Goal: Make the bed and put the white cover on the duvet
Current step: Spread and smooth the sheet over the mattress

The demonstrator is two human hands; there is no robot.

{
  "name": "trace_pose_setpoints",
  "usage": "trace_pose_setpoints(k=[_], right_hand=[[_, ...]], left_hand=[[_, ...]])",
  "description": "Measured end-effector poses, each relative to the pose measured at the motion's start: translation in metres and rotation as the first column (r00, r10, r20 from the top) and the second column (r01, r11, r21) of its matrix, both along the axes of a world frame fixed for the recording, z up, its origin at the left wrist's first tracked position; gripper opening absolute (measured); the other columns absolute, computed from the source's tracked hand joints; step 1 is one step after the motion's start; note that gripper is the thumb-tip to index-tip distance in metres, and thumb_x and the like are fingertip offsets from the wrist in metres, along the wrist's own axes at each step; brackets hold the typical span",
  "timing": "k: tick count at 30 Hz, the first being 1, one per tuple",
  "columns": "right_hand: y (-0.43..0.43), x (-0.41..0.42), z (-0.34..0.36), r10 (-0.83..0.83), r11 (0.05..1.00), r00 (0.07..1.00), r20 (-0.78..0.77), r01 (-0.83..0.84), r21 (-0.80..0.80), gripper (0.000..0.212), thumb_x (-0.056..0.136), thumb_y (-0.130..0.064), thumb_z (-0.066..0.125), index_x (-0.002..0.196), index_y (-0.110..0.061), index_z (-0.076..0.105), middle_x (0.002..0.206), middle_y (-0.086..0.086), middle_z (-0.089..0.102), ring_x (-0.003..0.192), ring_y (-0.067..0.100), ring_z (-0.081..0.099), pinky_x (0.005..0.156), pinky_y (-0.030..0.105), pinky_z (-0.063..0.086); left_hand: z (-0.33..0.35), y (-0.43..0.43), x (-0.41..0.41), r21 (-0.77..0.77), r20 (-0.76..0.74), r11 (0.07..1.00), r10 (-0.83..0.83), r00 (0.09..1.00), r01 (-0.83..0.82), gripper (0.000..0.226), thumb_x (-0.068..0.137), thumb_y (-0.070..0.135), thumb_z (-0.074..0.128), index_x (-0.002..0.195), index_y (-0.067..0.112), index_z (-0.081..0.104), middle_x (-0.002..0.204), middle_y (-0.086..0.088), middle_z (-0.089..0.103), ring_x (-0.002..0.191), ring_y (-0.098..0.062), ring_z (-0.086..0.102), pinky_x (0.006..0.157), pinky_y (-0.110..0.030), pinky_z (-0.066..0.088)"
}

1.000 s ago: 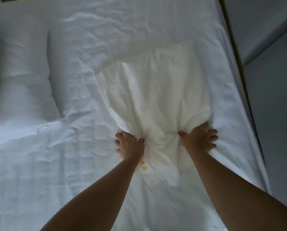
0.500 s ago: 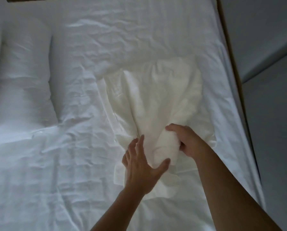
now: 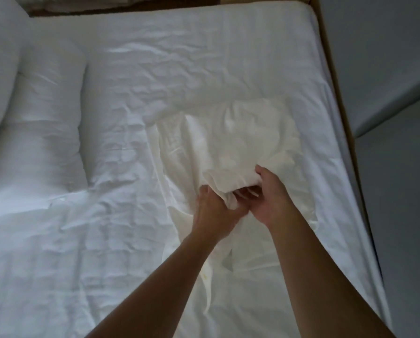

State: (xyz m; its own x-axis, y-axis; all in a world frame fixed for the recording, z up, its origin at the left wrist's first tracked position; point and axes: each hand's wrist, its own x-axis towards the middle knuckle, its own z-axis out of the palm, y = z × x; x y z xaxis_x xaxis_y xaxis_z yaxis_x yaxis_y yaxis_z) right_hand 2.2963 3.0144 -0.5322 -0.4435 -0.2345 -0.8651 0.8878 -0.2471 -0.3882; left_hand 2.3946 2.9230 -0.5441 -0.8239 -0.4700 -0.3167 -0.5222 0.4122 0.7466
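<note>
On mattress point(image 3: 179, 57), L hand point(image 3: 216, 213) & R hand point(image 3: 272, 198), both stretched fwd, clutch bunched white cover point(image 3: 248, 132); hands seemingly touching.

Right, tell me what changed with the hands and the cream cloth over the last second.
The left hand let go of the cream cloth, opened, then gripped it again right beside the right hand. The right hand shifted inward, gathering a fold. The cloth stayed on the sheet; the pillow did not move.
</note>
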Motion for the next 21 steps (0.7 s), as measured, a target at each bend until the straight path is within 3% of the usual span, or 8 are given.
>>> trace_pose_setpoints(k=[5, 7, 8, 10, 12, 14, 17, 21], right_hand=[[-0.006, -0.018, 0.009, 0.048, 0.983, 0.992, -0.117, -0.067, -0.169, 0.036, 0.095, -0.032, 0.065, 0.121, -0.008, 0.066, 0.110, 0.012, 0.070, 0.101, 0.028, 0.068, 0.089, 0.046, 0.058], [-0.006, -0.030, 0.012, 0.293, 0.955, 0.889, -0.351, -0.290, 0.063, 0.028, 0.091, -0.039, 0.069, 0.105, -0.014, 0.070, 0.094, 0.003, 0.071, 0.090, 0.022, 0.064, 0.082, 0.036, 0.055], [-0.007, -0.036, 0.012, 0.516, 0.855, 0.722, -0.461, -0.397, 0.335, 0.029, 0.089, -0.044, 0.071, 0.097, -0.017, 0.068, 0.086, -0.001, 0.069, 0.083, 0.019, 0.063, 0.077, 0.032, 0.051], [-0.009, -0.045, 0.010, 0.909, 0.411, 0.247, -0.337, -0.389, 0.824, 0.043, 0.080, -0.057, 0.074, 0.099, -0.022, 0.060, 0.088, -0.008, 0.066, 0.081, 0.016, 0.063, 0.072, 0.031, 0.047], [-0.016, -0.047, 0.004, 0.999, 0.039, -0.020, -0.050, -0.377, 0.925, 0.077, 0.071, -0.066, 0.076, 0.133, -0.033, 0.045, 0.122, -0.003, 0.061, 0.108, 0.024, 0.063, 0.086, 0.037, 0.050], [-0.028, -0.050, -0.011, 0.985, -0.174, -0.079, 0.156, -0.426, 0.888, 0.116, 0.064, -0.067, 0.082, 0.155, -0.042, 0.013, 0.158, 0.010, 0.028, 0.135, 0.042, 0.044, 0.102, 0.054, 0.046], [-0.047, -0.061, -0.038, 0.961, -0.269, -0.058, 0.271, -0.427, 0.863, 0.138, 0.064, -0.062, 0.086, 0.157, -0.042, -0.014, 0.166, 0.010, -0.019, 0.147, 0.058, 0.007, 0.110, 0.071, 0.029], [-0.066, -0.070, -0.074, 0.951, -0.303, -0.048, 0.307, -0.355, 0.884, 0.149, 0.059, -0.063, 0.087, 0.155, -0.039, -0.024, 0.164, 0.011, -0.028, 0.146, 0.059, -0.008, 0.111, 0.075, 0.019]], left_hand=[[0.005, -0.019, -0.027, -0.045, 0.119, 0.996, 0.087, 0.989, -0.083, 0.053, 0.074, 0.015, 0.070, 0.124, 0.021, 0.053, 0.091, 0.010, 0.065, 0.081, -0.012, 0.066, 0.061, -0.019, 0.049], [0.009, -0.041, -0.045, -0.171, 0.196, 0.985, 0.052, 0.979, -0.019, 0.053, 0.080, 0.015, 0.067, 0.130, 0.017, 0.049, 0.095, 0.003, 0.067, 0.086, -0.023, 0.069, 0.067, -0.029, 0.053], [0.011, -0.053, -0.057, -0.261, 0.236, 0.964, 0.020, 0.972, 0.043, 0.055, 0.084, 0.018, 0.065, 0.136, 0.016, 0.046, 0.103, -0.003, 0.068, 0.095, -0.029, 0.069, 0.075, -0.034, 0.054], [0.016, -0.079, -0.082, -0.448, 0.289, 0.877, -0.040, 0.957, 0.172, 0.053, 0.091, 0.019, 0.059, 0.141, 0.012, 0.043, 0.114, -0.009, 0.067, 0.107, -0.032, 0.066, 0.087, -0.040, 0.050], [0.026, -0.110, -0.116, -0.668, 0.298, 0.682, -0.122, 0.947, 0.298, 0.047, 0.095, 0.022, 0.055, 0.139, 0.011, 0.042, 0.117, -0.008, 0.066, 0.110, -0.030, 0.062, 0.092, -0.041, 0.044], [0.053, -0.153, -0.175, -0.830, 0.193, 0.521, -0.067, 0.979, 0.199, 0.051, 0.096, 0.023, 0.053, 0.143, 0.011, 0.040, 0.123, -0.009, 0.064, 0.115, -0.031, 0.057, 0.098, -0.044, 0.038], [0.126, -0.192, -0.262, -0.837, -0.086, 0.533, 0.095, 0.992, -0.123, 0.078, 0.089, 0.029, 0.062, 0.157, 0.017, 0.026, 0.153, -0.017, 0.039, 0.142, -0.037, 0.035, 0.118, -0.055, 0.020], [0.087, -0.145, -0.267, -0.794, 0.235, 0.478, -0.329, 0.915, 0.375, 0.100, 0.082, 0.070, 0.059, 0.161, 0.030, 0.014, 0.169, -0.013, -0.007, 0.155, -0.040, -0.007, 0.117, -0.072, 0.005]])
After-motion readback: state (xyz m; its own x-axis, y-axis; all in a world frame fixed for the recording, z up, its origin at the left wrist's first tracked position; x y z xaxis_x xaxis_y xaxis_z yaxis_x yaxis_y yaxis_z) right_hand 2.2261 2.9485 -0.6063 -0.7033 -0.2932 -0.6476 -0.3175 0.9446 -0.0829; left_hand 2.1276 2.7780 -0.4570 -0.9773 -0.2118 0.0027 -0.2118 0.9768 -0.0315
